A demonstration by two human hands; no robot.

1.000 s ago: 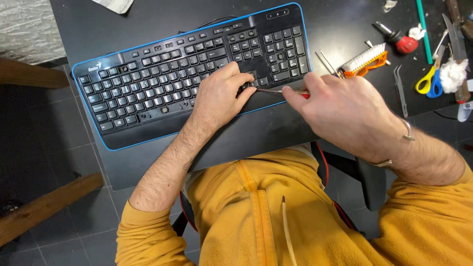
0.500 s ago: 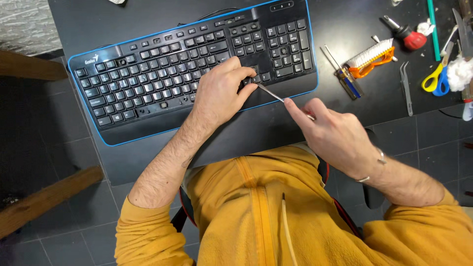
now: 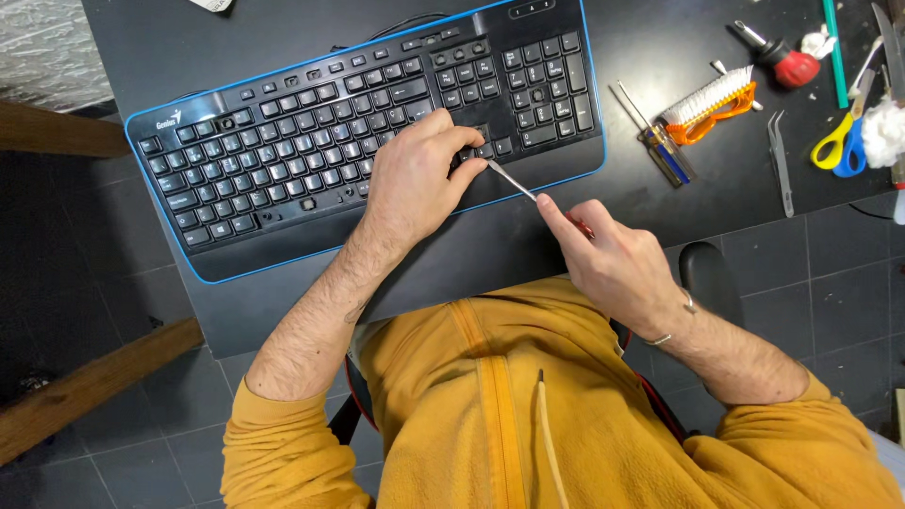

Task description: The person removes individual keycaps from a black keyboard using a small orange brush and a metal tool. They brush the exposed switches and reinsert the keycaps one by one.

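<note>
Okay, I see a black keyboard (image 3: 311,141) with a blue edge lying tilted on the dark table (image 3: 660,57), its right end farther from me than its left. The left hand (image 3: 415,184) rests on the keys right of centre, fingers curled down around the small key cluster between the main block and the number pad, thumb tucked against those keys; I can't tell if it actually pinches a key. The right hand (image 3: 613,264) sits near the table's near edge, just off the keyboard's near right corner, fingers pinched around a thin screwdriver (image 3: 514,181) with a reddish handle mostly hidden in the grip. Its metal shaft slants up and left, and the tip meets the keys right under the left hand's fingertips. A thin bracelet (image 3: 665,335) sits on the right wrist. On the table far right: a white brush with orange handle (image 3: 707,99), two slim screwdrivers (image 3: 650,137) just left of it, tweezers (image 3: 781,160), scissors with yellow and blue handles (image 3: 844,141), and a red-handled tool (image 3: 782,58). Yellow sweatshirt (image 3: 509,405) fills the near part of the view
</note>
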